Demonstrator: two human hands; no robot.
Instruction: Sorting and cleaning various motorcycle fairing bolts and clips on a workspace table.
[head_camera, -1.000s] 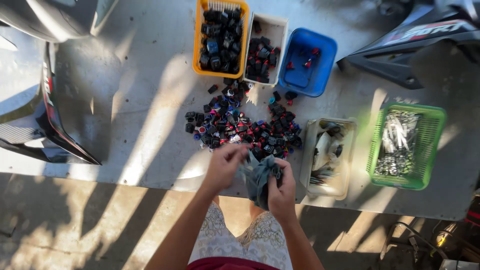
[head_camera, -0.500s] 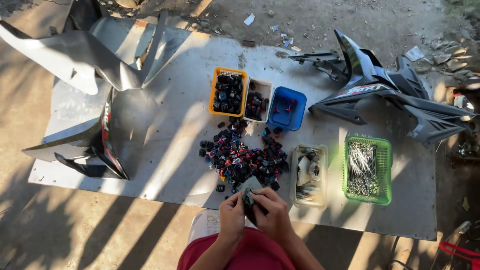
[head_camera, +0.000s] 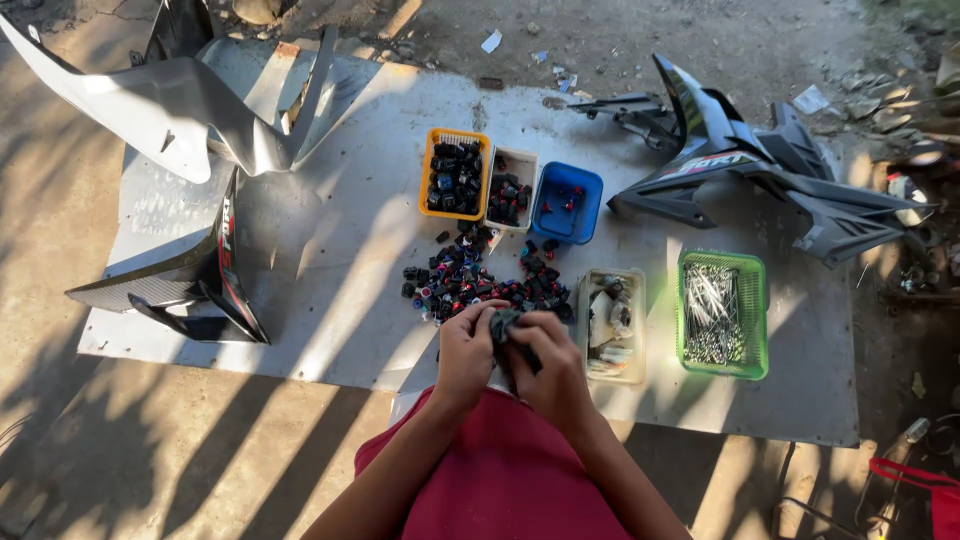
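Dark cloth (head_camera: 510, 335) is clamped between the left hand (head_camera: 466, 352) and right hand (head_camera: 553, 370), at the near edge of the bench (head_camera: 330, 260). Just beyond, one heap of small black, red and blue parts (head_camera: 480, 280) is spread. Five containers are counted (orange (head_camera: 454, 175), white (head_camera: 510, 190), blue (head_camera: 567, 203), clear (head_camera: 611, 325), green (head_camera: 721, 313)).

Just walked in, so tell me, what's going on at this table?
A person's left hand and right hand together grip a small dark cloth-like object over the grey metal sheet table. Just beyond lies a pile of small black, red and blue parts, with an orange basket, blue tub and green basket.
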